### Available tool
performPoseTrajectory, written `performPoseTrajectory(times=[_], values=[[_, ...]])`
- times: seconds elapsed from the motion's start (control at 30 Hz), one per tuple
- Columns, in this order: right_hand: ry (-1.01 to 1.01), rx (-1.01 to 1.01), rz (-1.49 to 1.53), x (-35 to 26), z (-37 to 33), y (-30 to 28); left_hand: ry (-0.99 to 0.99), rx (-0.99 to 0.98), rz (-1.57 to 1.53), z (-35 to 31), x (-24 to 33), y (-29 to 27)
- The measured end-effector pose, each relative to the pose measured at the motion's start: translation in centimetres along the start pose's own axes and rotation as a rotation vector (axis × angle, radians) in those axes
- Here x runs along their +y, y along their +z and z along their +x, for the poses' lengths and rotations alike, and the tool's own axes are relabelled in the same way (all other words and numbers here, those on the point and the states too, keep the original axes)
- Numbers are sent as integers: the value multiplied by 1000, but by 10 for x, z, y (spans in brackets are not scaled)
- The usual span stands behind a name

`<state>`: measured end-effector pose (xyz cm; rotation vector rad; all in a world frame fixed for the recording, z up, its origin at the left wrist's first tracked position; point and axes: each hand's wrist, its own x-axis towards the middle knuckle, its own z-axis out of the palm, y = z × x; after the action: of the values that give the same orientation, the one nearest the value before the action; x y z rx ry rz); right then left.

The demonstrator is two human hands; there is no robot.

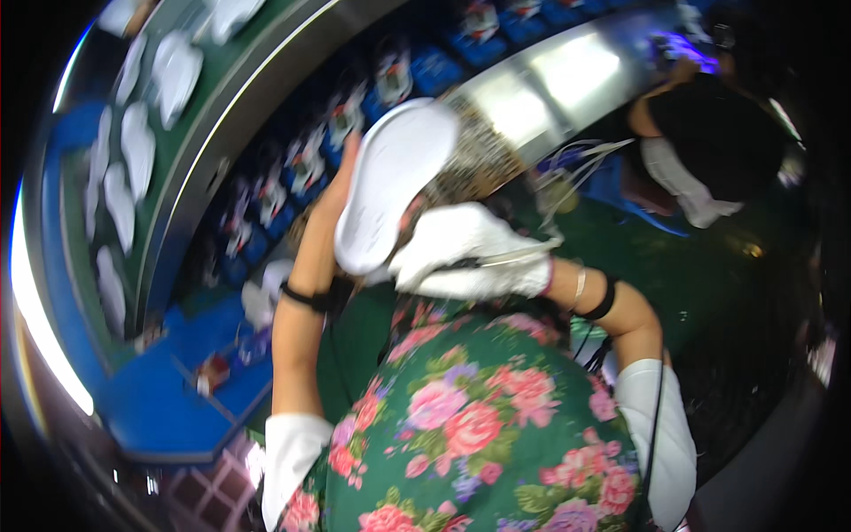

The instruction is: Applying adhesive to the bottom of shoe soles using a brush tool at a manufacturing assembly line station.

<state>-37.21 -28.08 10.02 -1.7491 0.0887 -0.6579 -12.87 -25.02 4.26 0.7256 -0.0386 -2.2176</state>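
Fingers [351,151] of the left hand [333,193] hold a white shoe sole [403,164] at the upper centre of the frame; most are hidden behind it. The white-gloved right hand [465,244] sits beside the sole's lower right edge, crossed by a slim tool [514,257]; its finger closure cannot be told. Faint marks on the sole are too blurred to read.

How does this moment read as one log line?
left hand: holds white sole | right hand: gloved, beside sole, grip unclear | green belt: more soles
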Motion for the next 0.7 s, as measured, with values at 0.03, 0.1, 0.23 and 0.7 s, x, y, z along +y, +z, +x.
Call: performPoseTrajectory(times=[0.03, 0.1, 0.23, 0.7], values=[[84, 42, 129, -3, 0, -8, 37, -49, -80, -3, 1, -1], [152, 235, 287, 2, -2, -10, 145, 33, -84, -12, -7, 1], [234, 528, 275, -7, 8, -27, 384, 205, -49, 11, -37, 4], [-70, 492, -310, -30, -10, -32, 431, 193, -200, 14, -66, -3]])
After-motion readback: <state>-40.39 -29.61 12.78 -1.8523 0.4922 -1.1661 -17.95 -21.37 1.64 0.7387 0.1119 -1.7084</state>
